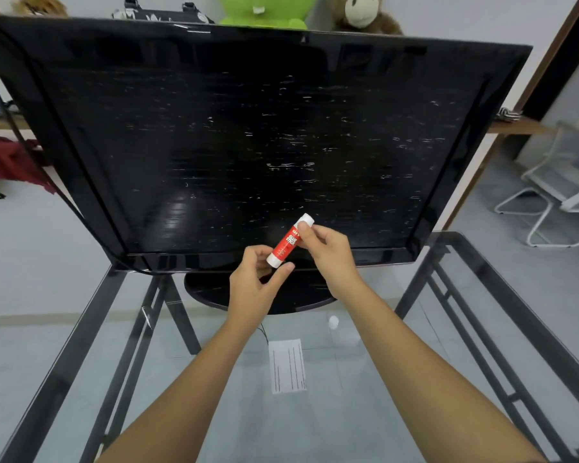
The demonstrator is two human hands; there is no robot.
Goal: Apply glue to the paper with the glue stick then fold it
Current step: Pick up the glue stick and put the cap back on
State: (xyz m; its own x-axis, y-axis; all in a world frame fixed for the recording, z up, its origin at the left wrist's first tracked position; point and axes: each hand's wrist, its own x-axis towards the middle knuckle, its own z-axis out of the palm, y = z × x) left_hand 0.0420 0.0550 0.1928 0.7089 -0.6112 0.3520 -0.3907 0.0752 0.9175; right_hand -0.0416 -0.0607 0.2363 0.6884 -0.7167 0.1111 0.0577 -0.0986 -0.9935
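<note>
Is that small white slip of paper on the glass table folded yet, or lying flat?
Flat and unfolded: the small white slip of paper lies spread on the glass table, its dark lines showing, no crease visible.

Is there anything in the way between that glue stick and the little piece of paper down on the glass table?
Nothing visible. Both hands hold the glue stick up in front of the TV; the paper lies bare on the glass table between the forearms. A small white object sits beside it, apart.
</note>
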